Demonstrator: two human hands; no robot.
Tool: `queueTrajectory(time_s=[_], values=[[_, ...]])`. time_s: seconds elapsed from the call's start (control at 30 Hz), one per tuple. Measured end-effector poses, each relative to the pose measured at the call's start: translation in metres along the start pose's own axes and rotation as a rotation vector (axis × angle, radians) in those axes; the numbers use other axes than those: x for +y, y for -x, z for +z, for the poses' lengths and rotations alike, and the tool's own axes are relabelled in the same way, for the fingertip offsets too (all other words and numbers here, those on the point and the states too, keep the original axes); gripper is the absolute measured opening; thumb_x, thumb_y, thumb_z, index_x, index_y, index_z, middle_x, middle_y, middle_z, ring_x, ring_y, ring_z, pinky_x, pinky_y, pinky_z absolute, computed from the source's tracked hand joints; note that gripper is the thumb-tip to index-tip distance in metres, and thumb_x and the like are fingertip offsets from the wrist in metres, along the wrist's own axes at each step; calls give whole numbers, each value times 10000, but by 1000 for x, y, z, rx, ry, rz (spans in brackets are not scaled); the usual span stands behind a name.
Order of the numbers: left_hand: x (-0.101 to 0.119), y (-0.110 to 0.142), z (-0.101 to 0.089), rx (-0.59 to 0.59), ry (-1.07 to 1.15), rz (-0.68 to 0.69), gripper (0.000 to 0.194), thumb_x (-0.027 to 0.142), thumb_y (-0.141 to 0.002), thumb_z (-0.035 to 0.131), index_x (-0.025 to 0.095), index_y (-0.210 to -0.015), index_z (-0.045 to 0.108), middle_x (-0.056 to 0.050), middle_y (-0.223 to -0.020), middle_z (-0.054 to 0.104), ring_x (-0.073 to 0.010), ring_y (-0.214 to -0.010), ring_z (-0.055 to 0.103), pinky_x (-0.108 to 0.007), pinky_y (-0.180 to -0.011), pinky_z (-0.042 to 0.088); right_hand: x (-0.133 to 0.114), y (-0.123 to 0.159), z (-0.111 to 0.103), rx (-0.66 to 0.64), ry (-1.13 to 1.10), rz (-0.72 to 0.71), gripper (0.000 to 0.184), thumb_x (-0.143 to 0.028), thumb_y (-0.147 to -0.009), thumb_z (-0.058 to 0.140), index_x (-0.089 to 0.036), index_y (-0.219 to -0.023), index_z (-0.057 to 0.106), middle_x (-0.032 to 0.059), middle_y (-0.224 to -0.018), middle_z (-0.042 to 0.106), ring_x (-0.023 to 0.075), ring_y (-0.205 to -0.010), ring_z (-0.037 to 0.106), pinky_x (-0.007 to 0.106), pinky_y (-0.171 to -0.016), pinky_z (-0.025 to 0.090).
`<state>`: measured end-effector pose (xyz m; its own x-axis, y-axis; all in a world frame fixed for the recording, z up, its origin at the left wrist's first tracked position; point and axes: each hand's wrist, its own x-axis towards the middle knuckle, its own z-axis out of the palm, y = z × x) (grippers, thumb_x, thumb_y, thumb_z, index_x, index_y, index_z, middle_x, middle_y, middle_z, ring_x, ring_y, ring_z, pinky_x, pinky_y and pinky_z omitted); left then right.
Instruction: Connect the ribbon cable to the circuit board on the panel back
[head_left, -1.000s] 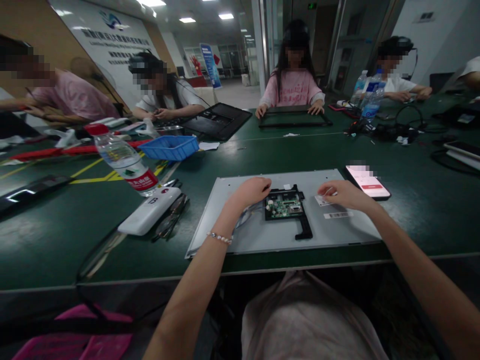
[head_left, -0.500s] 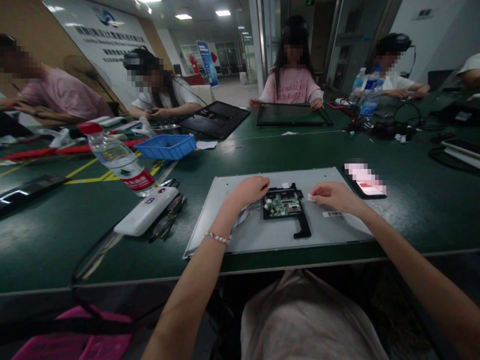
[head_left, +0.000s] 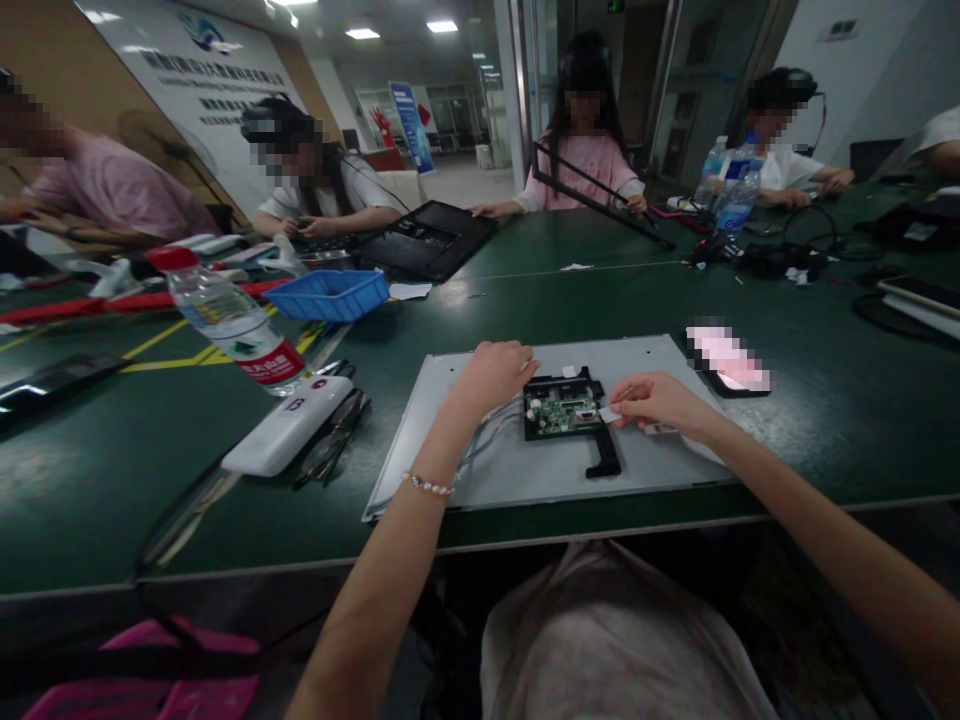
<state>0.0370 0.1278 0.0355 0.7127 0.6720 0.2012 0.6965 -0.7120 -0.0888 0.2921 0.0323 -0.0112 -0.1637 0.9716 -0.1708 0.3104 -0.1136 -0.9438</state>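
Observation:
A flat grey metal panel (head_left: 420,440) lies on the table in front of me. On it sits a black plastic bracket (head_left: 607,455) around a green circuit board (head_left: 551,413). My right hand (head_left: 664,402) pinches a small white sticker (head_left: 609,414) at the board's right edge. My left hand (head_left: 491,378) is closed, fingers bent down by the bracket's upper left corner; whatever its fingertips hold is hidden. Grey cables (head_left: 487,437) run from the board's left side beneath that hand. A white label (head_left: 660,429) on the panel is partly covered by my right hand.
A phone (head_left: 727,360) lies off the panel's right corner. To the left are a white power bank (head_left: 289,427), glasses (head_left: 334,438), a water bottle (head_left: 232,325) and a blue tray (head_left: 330,295). Across the table, a co-worker holds a black frame (head_left: 592,200); other people sit nearby.
My right hand has moved left, bringing the white sticker to the board's right edge. My left hand has shifted slightly. Opposite, the co-worker has tilted the black frame up.

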Motion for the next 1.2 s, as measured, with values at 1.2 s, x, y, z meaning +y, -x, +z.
queueTrajectory(time_s=[1.2], values=[[17,11,-33,90,201,92,328,327,-941,384,163,-1065,640,-85,-1044,647,-198,-928,603,-325,-837,455,1,7,-4,83,214,-257,192,-330,-747,611,-157,-806,672,15,-641,627,112,-518,547,216,-459,401]])
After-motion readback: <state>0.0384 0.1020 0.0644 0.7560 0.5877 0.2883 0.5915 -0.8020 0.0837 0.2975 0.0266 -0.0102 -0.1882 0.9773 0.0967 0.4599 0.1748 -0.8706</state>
